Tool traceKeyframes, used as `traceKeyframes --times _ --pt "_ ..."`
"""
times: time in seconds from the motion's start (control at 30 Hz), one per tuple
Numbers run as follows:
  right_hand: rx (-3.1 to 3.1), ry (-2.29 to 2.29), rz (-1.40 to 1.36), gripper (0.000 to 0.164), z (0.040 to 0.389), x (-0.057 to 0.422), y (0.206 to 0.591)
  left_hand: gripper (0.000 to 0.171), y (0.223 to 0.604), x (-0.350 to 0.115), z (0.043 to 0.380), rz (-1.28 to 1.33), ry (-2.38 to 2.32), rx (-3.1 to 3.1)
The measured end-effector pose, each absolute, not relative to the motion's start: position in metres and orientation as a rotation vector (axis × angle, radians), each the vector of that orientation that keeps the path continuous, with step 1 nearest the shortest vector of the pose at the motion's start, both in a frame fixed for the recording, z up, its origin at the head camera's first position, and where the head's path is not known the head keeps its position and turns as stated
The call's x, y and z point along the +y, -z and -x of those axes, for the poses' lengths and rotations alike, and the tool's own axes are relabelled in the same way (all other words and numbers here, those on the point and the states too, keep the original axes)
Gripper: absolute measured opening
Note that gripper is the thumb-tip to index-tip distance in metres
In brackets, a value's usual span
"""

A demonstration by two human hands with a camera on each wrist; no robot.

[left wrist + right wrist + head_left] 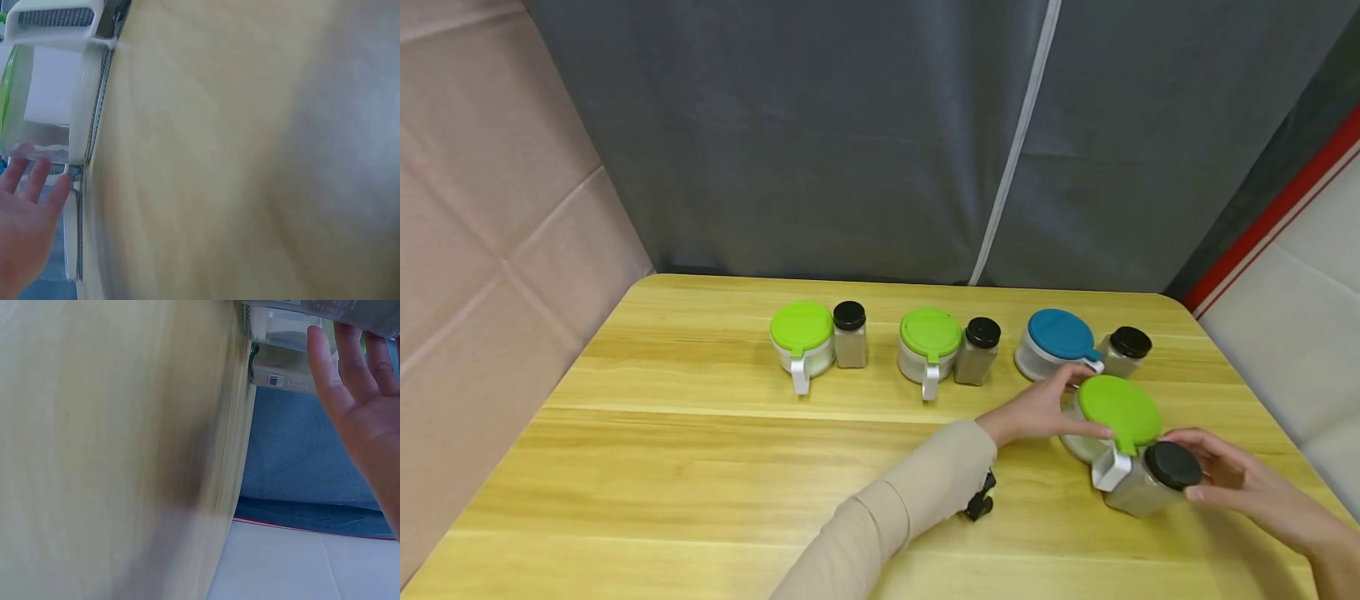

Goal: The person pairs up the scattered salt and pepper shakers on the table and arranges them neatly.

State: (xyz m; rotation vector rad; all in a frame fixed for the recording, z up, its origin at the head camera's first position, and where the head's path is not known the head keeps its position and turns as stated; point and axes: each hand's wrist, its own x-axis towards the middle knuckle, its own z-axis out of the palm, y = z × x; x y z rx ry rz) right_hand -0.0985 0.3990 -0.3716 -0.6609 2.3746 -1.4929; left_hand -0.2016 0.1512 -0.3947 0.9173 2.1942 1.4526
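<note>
My left hand (1033,410) spans a green-lidded seasoning jar (1120,410) at the table's right, its fingers behind the jar and its thumb in front. In the left wrist view, the left fingertips (57,190) touch the jar's clear side. The jar's white handle points toward the front. Close beside it stands a square bottle (1131,493) with a black cap. My right hand (1240,479) comes from the right, its thumb and fingertips at this bottle and its palm apart from it. The right wrist view shows the long fingers (365,381) nearly straight; the bottle hides some fingertips.
Behind my hands stand a blue-lidded jar (1060,335) and a black-capped bottle (1129,343). To their left are two more pairs, each a green-lidded jar (928,333) with a bottle (976,358). A grey curtain (812,142) hangs behind the wooden table (685,475).
</note>
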Motion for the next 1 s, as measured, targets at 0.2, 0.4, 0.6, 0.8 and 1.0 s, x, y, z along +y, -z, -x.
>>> traceKeyframes --times 0.2,0.4,0.6,0.8,1.0 --pt "2.377 1.475 0.665 0.046 0.0966 0.3967 0.3702 0.088 0.3944 0.1492 0.2047 -1.030 -1.274 2.304" --pt "2.385 1.441 0.633 0.046 0.0954 0.3927 0.3694 0.089 0.3948 0.1476 0.2049 -1.063 -1.170 2.349" --pt "2.398 1.446 0.663 0.045 0.0953 0.3914 0.3681 0.087 0.3940 0.1470 0.2048 -1.082 -1.259 2.272" --pt "2.372 1.470 0.693 0.045 0.0959 0.3910 0.3677 0.087 0.3935 0.1461 0.2035 -1.051 -1.264 2.309" --pt "2.366 1.488 0.733 0.046 0.0954 0.3914 0.3675 0.088 0.3946 0.1470 0.2030 -1.056 -1.258 2.337"
